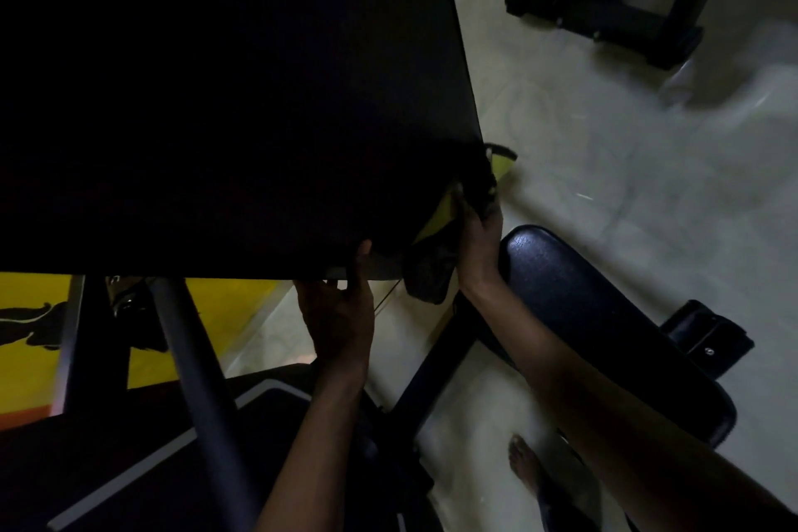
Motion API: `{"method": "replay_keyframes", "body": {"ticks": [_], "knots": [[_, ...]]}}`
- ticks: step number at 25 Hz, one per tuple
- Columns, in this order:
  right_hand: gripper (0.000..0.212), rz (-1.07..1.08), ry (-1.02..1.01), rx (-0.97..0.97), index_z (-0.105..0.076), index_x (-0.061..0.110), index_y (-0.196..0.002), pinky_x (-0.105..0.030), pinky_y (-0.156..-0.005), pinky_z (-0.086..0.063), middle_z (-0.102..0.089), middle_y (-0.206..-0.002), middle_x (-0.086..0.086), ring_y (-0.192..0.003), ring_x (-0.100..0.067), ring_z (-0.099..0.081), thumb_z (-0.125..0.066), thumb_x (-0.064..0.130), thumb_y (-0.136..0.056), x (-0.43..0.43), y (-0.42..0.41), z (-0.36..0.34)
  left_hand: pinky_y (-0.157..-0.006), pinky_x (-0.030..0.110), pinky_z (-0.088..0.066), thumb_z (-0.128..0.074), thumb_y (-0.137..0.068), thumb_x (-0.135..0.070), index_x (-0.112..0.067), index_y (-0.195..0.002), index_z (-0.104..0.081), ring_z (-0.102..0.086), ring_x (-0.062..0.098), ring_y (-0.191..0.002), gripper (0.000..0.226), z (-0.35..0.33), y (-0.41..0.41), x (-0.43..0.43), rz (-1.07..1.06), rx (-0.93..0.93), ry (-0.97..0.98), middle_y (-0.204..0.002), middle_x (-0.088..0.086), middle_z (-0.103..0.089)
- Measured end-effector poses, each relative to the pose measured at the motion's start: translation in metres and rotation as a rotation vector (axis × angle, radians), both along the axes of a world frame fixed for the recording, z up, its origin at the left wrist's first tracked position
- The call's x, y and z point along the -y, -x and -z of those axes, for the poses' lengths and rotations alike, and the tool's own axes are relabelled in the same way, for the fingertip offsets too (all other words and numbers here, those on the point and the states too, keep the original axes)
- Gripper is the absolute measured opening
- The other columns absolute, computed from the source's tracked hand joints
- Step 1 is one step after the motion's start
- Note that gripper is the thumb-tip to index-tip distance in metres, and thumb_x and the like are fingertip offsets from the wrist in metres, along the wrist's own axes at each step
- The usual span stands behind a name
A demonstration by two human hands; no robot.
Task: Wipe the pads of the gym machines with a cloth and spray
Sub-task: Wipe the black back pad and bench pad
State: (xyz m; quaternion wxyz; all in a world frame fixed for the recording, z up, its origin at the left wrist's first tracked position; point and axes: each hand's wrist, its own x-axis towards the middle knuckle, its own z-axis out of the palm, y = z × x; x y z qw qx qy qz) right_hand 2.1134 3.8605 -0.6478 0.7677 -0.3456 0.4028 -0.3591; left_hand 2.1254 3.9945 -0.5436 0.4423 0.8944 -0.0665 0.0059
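Note:
A large black pad [224, 99] fills the upper left of the head view. My left hand [341, 315] grips its lower edge, thumb on the face and fingers curled under the rim. My right hand [479, 238] holds a dark cloth [432, 272] against the pad's lower right corner; part of the cloth hangs down below the hand. A second black padded seat [574, 298] lies just right of my right forearm. No spray bottle is visible. The scene is very dim.
A dark metal tube [194, 359] slants down below the pad. A black machine base [604, 9] stands on the pale floor at the upper right. A yellow wall [34, 359] shows at the left. A bare foot [524, 466] stands on the floor below.

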Motion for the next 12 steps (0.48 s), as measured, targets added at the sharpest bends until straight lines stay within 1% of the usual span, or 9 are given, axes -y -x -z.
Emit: {"method": "replay_keyframes", "body": {"ticks": [1, 2, 3, 4, 5, 7, 8, 10, 12], "knots": [[0.062, 0.009, 0.08, -0.015, -0.042, 0.022, -0.153, -0.045, -0.117, -0.037, -0.052, -0.151, 0.0, -0.142, -0.02, -0.045, -0.065, 0.033, -0.096, -0.001, -0.003, -0.002, -0.083, 0.001, -0.044, -0.069, -0.082, -0.046, -0.011, -0.139, -0.048, -0.049, 0.002, -0.115, 0.07, 0.0, -0.001, 0.0, -0.007, 0.012, -0.008, -0.127, -0.007, -0.052], [0.063, 0.003, 0.181, -0.059, -0.039, 0.025, -0.155, -0.051, -0.12, -0.031, -0.046, -0.156, 0.002, -0.146, -0.02, -0.039, -0.063, 0.035, -0.098, 0.002, -0.003, -0.007, -0.08, 0.0, -0.043, -0.068, -0.081, -0.047, -0.011, -0.139, -0.046, -0.049, -0.003, -0.114, 0.072, 0.002, -0.002, -0.001, 0.004, 0.015, -0.014, -0.131, -0.004, -0.051], [0.065, 0.014, 0.237, -0.061, -0.036, 0.023, -0.156, -0.051, -0.121, -0.029, -0.042, -0.158, 0.002, -0.147, -0.019, -0.037, -0.061, 0.036, -0.099, 0.003, -0.005, -0.004, -0.081, 0.002, -0.044, -0.069, -0.081, -0.047, -0.012, -0.139, -0.046, -0.049, -0.011, -0.109, 0.072, 0.003, -0.002, -0.002, 0.006, 0.016, -0.02, -0.132, -0.004, -0.051], [0.067, 0.018, 0.248, -0.113, -0.034, 0.018, -0.157, -0.048, -0.121, -0.03, -0.039, -0.159, 0.0, -0.147, -0.018, -0.037, -0.059, 0.038, -0.098, 0.004, -0.007, -0.004, -0.08, 0.002, -0.045, -0.069, -0.081, -0.045, -0.012, -0.139, -0.046, -0.049, -0.016, -0.105, 0.071, 0.002, -0.001, -0.002, 0.014, 0.017, -0.013, -0.132, -0.003, -0.051], [0.07, 0.009, 0.221, -0.117, -0.033, 0.014, -0.156, -0.045, -0.12, -0.032, -0.04, -0.159, -0.001, -0.146, -0.018, -0.039, -0.058, 0.04, -0.096, 0.005, -0.01, 0.002, -0.078, 0.0, -0.043, -0.07, -0.082, -0.042, -0.01, -0.14, -0.046, -0.05, -0.017, -0.104, 0.07, 0.001, 0.0, -0.001, 0.009, 0.01, 0.004, -0.133, -0.001, -0.051], [0.071, 0.011, 0.078, -0.14, -0.036, 0.008, -0.153, -0.031, -0.113, -0.039, -0.045, -0.155, -0.002, -0.139, -0.018, -0.047, -0.057, 0.041, -0.094, 0.006, -0.009, 0.015, -0.075, -0.003, -0.041, -0.069, -0.082, -0.043, -0.01, -0.141, -0.045, -0.053, -0.004, -0.108, 0.072, -0.002, 0.0, 0.0, 0.008, -0.011, 0.015, -0.137, 0.006, -0.052], [0.065, 0.028, -0.035, -0.173, -0.039, 0.006, -0.15, -0.021, -0.104, -0.044, -0.049, -0.151, -0.004, -0.13, -0.016, -0.053, -0.057, 0.038, -0.096, 0.009, -0.008, 0.017, -0.075, -0.003, -0.04, -0.069, -0.082, -0.044, -0.01, -0.142, -0.044, -0.054, -0.001, -0.107, 0.073, -0.004, 0.001, 0.0, 0.015, -0.016, 0.009, -0.138, 0.008, -0.051], [0.048, 0.012, -0.119, -0.156, -0.043, 0.001, -0.145, -0.006, -0.085, -0.044, -0.055, -0.139, -0.004, -0.112, -0.009, -0.057, -0.053, 0.025, -0.104, 0.011, -0.01, 0.023, -0.076, -0.004, -0.039, -0.071, -0.086, -0.037, -0.009, -0.144, -0.042, -0.053, -0.001, -0.106, 0.071, -0.007, 0.002, 0.001, 0.04, -0.023, 0.012, -0.14, 0.009, -0.049], [0.038, -0.016, -0.174, -0.153, -0.045, 0.006, -0.143, 0.0, -0.08, -0.04, -0.053, -0.128, 0.008, -0.116, -0.009, -0.051, -0.048, 0.02, -0.107, 0.003, -0.012, 0.026, -0.083, -0.001, -0.04, -0.071, -0.089, -0.036, -0.012, -0.147, -0.039, -0.05, 0.01, -0.122, 0.071, -0.011, 0.004, -0.002, 0.063, -0.043, -0.027, -0.145, 0.008, -0.046]]}}
